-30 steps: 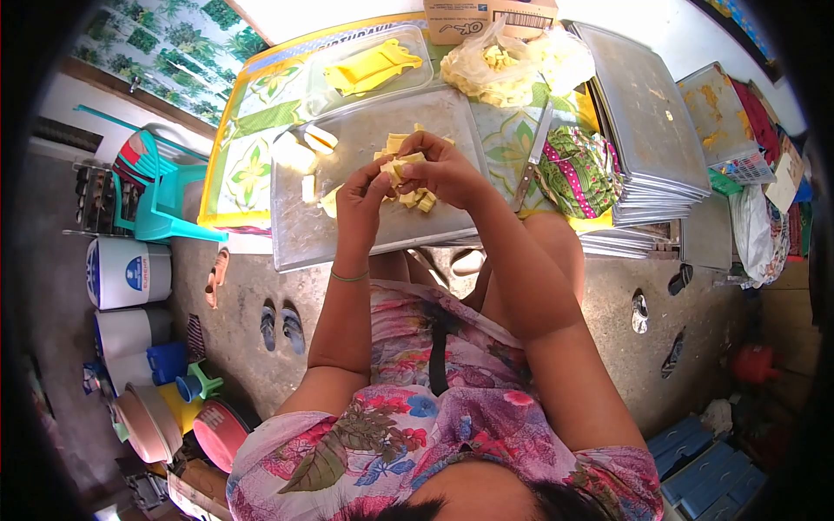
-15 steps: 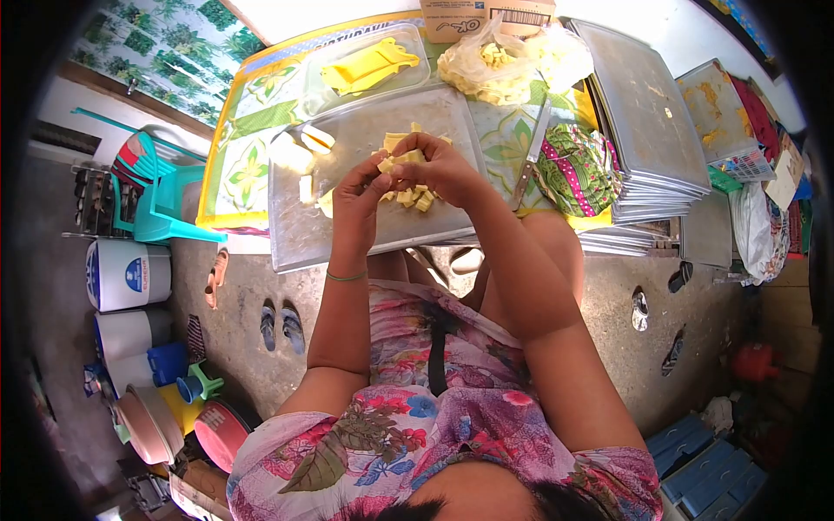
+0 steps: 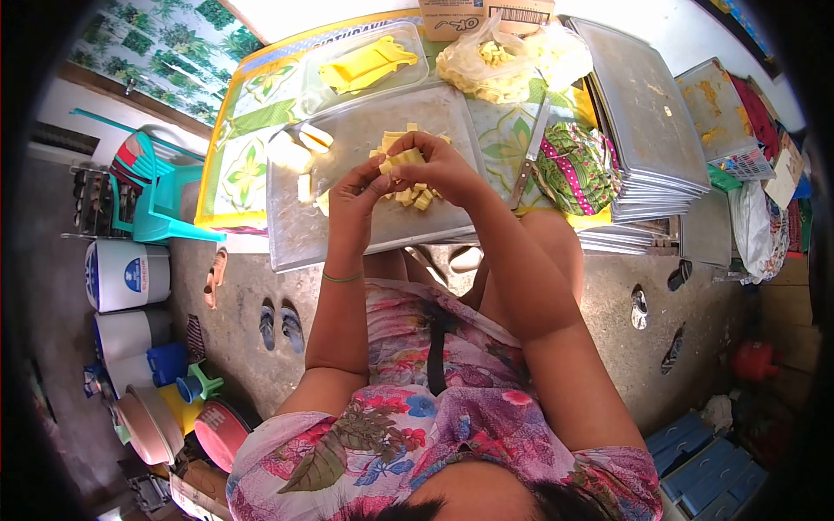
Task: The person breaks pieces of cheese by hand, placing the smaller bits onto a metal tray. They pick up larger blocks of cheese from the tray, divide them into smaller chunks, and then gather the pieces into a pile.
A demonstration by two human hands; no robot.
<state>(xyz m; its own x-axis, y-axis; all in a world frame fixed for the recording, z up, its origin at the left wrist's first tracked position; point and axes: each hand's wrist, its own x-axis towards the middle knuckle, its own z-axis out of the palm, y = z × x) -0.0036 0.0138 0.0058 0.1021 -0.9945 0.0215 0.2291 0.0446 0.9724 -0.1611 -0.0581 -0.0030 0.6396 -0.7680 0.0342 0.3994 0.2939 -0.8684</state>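
My right hand (image 3: 437,167) is closed around pale yellow cut pieces (image 3: 403,161) that look soft and ridged, lined up side by side. Thumb and fingers of my left hand (image 3: 358,188) pinch at the near left end of these pieces. Both hands are over a metal tray (image 3: 304,234) that overhangs the table edge above my lap. Under and behind the hands lie several loose yellow chunks (image 3: 420,198), partly hidden by them. Larger pale blocks (image 3: 291,154) lie at the tray's left side.
Behind the tray is a clear plastic container (image 3: 323,102) with a yellow sheet (image 3: 368,65). A bag of yellow pieces (image 3: 486,74) stands by a cardboard box (image 3: 486,17). To the right are a knife (image 3: 532,156), a patterned cloth bundle (image 3: 577,169) and stacked metal trays (image 3: 647,104).
My left hand has shifted slightly left and down, and more of the yellow pieces shows between the hands. The right hand stays nearly in place.
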